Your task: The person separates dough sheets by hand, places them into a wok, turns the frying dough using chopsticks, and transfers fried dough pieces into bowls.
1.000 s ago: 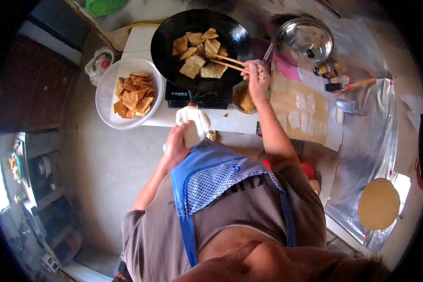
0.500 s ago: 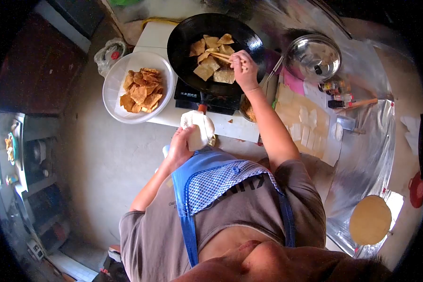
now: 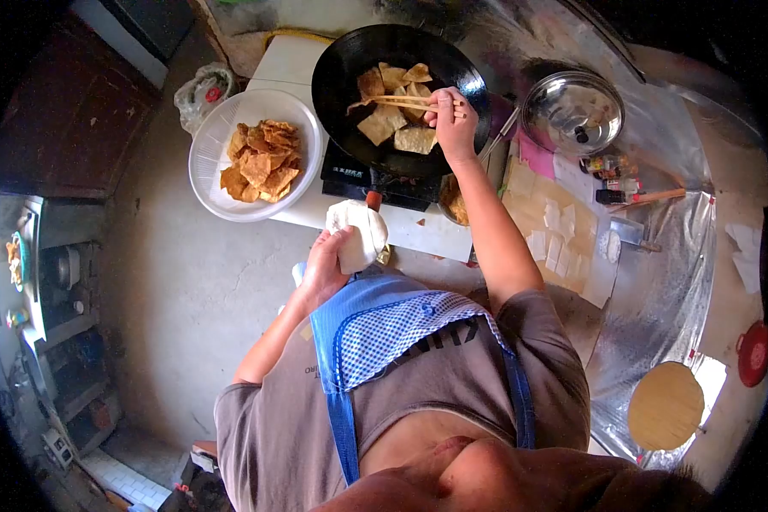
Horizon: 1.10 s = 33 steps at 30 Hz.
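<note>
In the black wok (image 3: pixel 337 128), several golden fried dough pieces (image 3: pixel 382 124) lie near the middle. My right hand (image 3: pixel 454 124) is closed round a pair of wooden chopsticks (image 3: pixel 401 101), reaching over the wok. A thin piece seen edge-on is at their tips; whether they pinch it cannot be told. Below the wok, my left hand (image 3: pixel 326 260) grips a folded white cloth (image 3: pixel 360 237) at the wok's wooden handle (image 3: pixel 373 200). The cloth hides the end of the handle. To the left, a white plastic basket (image 3: pixel 204 175) holds a pile of browned fried pieces (image 3: pixel 260 162).
The wok sits on a black induction cooker (image 3: pixel 345 175) on a white table (image 3: pixel 435 235). At right are a steel basin (image 3: pixel 572 111), small bottles (image 3: pixel 610 166), a cleaver (image 3: pixel 631 232) and a board (image 3: pixel 529 192) with pale dough pieces. A plastic bag (image 3: pixel 198 101) sits behind the basket.
The chopsticks have swung to lie flatter, their tips further left in the wok, with a thin piece there. My left hand stays on the cloth. The whole view has shifted slightly.
</note>
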### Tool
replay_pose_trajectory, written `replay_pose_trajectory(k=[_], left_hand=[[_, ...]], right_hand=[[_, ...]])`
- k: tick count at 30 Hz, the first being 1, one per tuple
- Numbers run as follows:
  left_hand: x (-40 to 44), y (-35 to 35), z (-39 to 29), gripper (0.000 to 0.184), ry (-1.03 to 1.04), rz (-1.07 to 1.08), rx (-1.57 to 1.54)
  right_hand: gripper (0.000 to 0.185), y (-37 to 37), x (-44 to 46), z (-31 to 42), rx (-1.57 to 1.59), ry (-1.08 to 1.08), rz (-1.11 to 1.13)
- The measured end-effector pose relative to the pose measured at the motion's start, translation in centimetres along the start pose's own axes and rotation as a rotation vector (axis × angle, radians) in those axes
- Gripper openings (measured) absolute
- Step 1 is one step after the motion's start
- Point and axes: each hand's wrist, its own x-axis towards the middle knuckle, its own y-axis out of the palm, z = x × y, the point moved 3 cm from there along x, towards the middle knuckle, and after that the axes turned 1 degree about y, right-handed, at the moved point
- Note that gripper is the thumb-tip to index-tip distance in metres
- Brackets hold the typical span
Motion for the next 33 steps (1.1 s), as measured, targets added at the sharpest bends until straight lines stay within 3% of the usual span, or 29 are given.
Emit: replay_pose_trajectory(k=[5,11,14,17,21,23,27,29,33], left_hand=[[0.0,0.4,-0.3,0.031,-0.043,-0.043,0.016],[0.4,-0.6,0.1,0.032,-0.026,-0.028,-0.015],[0.6,-0.6,0.2,0.033,-0.033,-0.021,-0.016],[0.6,-0.3,0.3,0.033,-0.041,-0.035,0.002],[0.2,0.4,0.1,0.033,-0.031,-0.06,0.005],[0.2,0.1,0.2,0.033,-0.015,-0.048,-0.006],[0.1,-0.3,-0.2,0.032,-0.004,-0.003,-0.055],[0.1,-0.1,-0.2,0.031,-0.007,-0.011,-0.052],[0.5,-0.3,0.1,0.03,-0.03,-0.017,-0.031]], right_hand=[[0.016,1.1,-1.5,-1.7,0.004,-0.301,0.193],[0.02,-1.2,-2.1,-0.1,0.15,-0.115,0.192],[0.022,-1.0,-0.6,-1.2,0.159,-0.054,0.026],[0.02,0.8,0.8,-2.8,0.022,-0.182,0.04],[0.02,2.5,1.6,-4.5,-0.091,-0.106,0.18],[0.02,1.8,1.0,-3.6,-0.068,-0.113,0.148],[0.024,-0.6,-0.1,-2.1,0.282,0.063,0.086],[0.025,-0.5,-0.1,-3.1,0.191,0.098,0.148],[0.024,1.1,-0.1,-2.3,0.103,-0.013,0.045]])
